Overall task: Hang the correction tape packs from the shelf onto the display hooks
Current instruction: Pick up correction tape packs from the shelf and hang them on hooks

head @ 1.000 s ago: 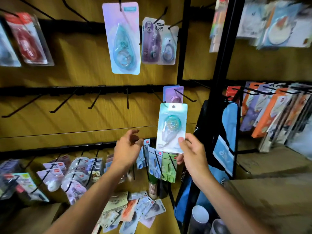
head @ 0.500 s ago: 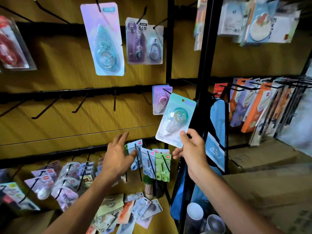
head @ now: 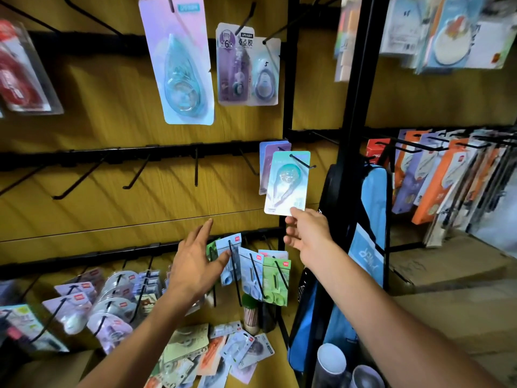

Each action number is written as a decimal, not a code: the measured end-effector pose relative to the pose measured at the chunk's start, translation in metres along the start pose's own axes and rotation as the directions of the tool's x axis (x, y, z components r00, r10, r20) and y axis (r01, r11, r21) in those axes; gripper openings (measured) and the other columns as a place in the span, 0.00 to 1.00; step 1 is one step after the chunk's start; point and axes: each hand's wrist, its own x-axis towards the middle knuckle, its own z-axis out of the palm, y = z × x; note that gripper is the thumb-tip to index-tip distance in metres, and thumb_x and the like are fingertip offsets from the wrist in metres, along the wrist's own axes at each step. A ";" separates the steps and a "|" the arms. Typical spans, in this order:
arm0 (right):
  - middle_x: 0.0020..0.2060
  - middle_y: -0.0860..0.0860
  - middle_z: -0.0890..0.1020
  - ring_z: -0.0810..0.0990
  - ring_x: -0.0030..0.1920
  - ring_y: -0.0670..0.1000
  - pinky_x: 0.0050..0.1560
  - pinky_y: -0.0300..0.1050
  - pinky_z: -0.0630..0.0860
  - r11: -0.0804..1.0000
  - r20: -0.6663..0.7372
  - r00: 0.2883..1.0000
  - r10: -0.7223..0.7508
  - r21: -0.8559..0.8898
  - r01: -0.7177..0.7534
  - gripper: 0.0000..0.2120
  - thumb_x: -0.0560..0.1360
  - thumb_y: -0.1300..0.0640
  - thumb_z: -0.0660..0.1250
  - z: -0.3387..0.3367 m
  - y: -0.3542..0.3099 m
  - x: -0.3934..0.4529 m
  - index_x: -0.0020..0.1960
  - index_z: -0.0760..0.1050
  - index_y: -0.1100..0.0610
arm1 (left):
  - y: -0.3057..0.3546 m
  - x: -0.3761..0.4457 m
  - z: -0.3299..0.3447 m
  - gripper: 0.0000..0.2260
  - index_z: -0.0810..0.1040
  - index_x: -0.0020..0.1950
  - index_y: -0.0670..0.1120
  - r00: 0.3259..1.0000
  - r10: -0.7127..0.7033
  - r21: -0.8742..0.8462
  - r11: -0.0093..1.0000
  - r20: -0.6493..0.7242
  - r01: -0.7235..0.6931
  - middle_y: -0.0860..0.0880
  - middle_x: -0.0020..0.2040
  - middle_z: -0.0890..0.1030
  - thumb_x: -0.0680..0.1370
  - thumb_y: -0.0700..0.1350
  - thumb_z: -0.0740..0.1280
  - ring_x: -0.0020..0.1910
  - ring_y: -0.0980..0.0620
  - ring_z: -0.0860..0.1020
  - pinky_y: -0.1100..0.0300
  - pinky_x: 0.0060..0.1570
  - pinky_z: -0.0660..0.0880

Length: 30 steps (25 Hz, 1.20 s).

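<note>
A teal correction tape pack hangs with its hole threaded onto a black display hook at the right end of the middle rail, in front of a purple pack. My right hand pinches the teal pack's bottom edge from below. My left hand is open with fingers spread, held in front of the blue and green packs on the lower hooks, holding nothing. Several loose correction tape packs lie in a pile on the wooden shelf below.
Bare hooks line the middle rail to the left. A large pink-blue pack and purple packs hang above. A black post and blue bag stand right, with orange packs beyond and cups below.
My right hand lifted the teal pack up and to the right and slid it onto the middle rail's hook. My left hand opened out and stayed low by the lower hooks.
</note>
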 end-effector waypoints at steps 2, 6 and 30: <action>0.37 0.51 0.76 0.71 0.31 0.48 0.30 0.42 0.73 0.998 -0.011 0.998 0.056 -0.001 -0.056 0.04 0.81 0.58 0.62 0.012 -0.003 0.021 0.52 0.74 0.57 | -0.007 0.003 0.000 0.36 0.52 0.80 0.55 1.000 -0.001 0.038 0.999 0.001 0.000 0.46 0.79 0.59 0.77 0.57 0.67 0.75 0.44 0.60 0.48 0.72 0.62; 0.36 0.51 0.78 0.71 0.31 0.49 0.31 0.42 0.72 0.994 -0.050 0.993 0.105 0.018 -0.104 0.07 0.81 0.56 0.61 0.037 -0.007 0.068 0.56 0.73 0.58 | -0.028 0.018 0.000 0.36 0.52 0.80 0.56 1.000 -0.022 0.044 0.999 0.015 0.022 0.46 0.77 0.63 0.76 0.59 0.67 0.73 0.44 0.64 0.47 0.71 0.65; 0.80 0.53 0.50 0.49 0.79 0.61 0.75 0.59 0.54 -0.315 0.647 0.753 -0.117 -0.744 0.590 0.43 0.74 0.30 0.56 -0.057 0.160 -0.067 0.81 0.47 0.49 | -0.054 -0.051 -0.035 0.36 0.56 0.79 0.52 0.958 -0.285 -0.416 0.876 -0.037 0.245 0.47 0.77 0.63 0.76 0.56 0.69 0.75 0.47 0.62 0.49 0.73 0.62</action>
